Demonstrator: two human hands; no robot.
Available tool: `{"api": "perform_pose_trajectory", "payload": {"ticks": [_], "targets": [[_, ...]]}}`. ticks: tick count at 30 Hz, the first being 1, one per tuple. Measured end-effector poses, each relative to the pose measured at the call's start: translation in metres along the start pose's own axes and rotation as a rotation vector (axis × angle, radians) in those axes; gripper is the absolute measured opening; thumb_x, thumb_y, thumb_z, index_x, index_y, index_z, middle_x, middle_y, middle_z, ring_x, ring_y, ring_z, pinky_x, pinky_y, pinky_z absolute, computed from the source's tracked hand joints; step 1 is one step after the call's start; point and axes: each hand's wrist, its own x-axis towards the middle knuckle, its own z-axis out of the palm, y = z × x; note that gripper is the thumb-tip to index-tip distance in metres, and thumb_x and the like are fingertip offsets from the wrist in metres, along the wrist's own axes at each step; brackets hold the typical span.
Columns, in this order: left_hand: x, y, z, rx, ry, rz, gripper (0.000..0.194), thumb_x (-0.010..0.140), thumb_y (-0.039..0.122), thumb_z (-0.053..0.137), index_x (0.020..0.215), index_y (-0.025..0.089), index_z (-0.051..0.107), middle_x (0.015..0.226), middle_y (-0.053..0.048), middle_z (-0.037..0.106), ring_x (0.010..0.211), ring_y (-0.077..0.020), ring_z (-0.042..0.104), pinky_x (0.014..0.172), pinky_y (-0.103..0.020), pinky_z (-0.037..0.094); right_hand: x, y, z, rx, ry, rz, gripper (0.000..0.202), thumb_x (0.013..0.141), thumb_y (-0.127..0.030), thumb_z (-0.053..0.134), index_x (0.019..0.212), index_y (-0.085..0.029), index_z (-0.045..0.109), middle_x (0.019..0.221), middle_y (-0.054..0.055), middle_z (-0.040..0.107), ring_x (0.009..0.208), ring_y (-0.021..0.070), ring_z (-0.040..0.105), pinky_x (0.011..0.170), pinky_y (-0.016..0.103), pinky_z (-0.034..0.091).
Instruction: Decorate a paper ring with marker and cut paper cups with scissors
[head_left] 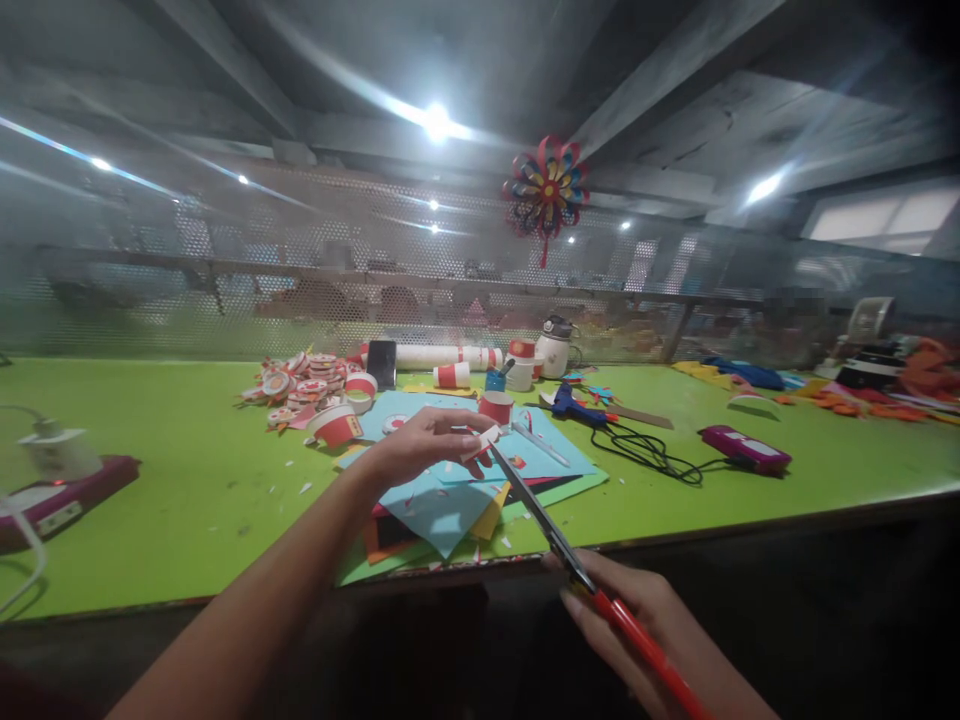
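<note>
My left hand pinches a small white piece of paper above a stack of coloured paper. Scissors with red handles are gripped in my right hand, their tips close to the piece; whether the blades touch it I cannot tell. Under my hands lies light blue paper, over black, orange, yellow and green sheets. A red-and-white paper cup piece stands on the blue sheet, just beyond my left fingertips. To its right rests a clear pen-like stick.
Cut cup pieces are heaped at back left, near a phone. A blue glue gun and its black cable lie right, beside a purple power strip. Another power strip sits far left. A bottle stands behind.
</note>
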Motion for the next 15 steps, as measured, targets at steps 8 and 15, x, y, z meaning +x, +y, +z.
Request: {"api": "perform_pose_trajectory", "payload": {"ticks": [8,15], "targets": [[-0.001,-0.005,-0.006,0.035,-0.014,-0.041,0.039,0.081,0.032,0.067,0.114,0.01,0.066,0.092,-0.014,0.07,0.083,-0.0242,0.069,0.074,-0.038,0.055,0.002,0.015,0.012,-0.046,0.131,0.026,0.023,0.083,-0.035,0.055,0.079,-0.016,0.068,0.065,0.0,0.057,0.059,0.0128,0.051,0.053,0.017,0.041],[0.0,-0.004,-0.003,-0.022,0.01,-0.075,0.038,0.078,0.031,0.07,0.11,0.01,0.068,0.091,-0.013,0.07,0.082,-0.0231,0.068,0.073,-0.038,0.057,0.006,0.021,0.014,-0.008,0.124,0.009,0.029,0.09,-0.036,0.045,0.076,-0.017,0.063,0.061,-0.002,0.052,0.054,0.0114,0.045,0.05,0.018,0.037]]}}
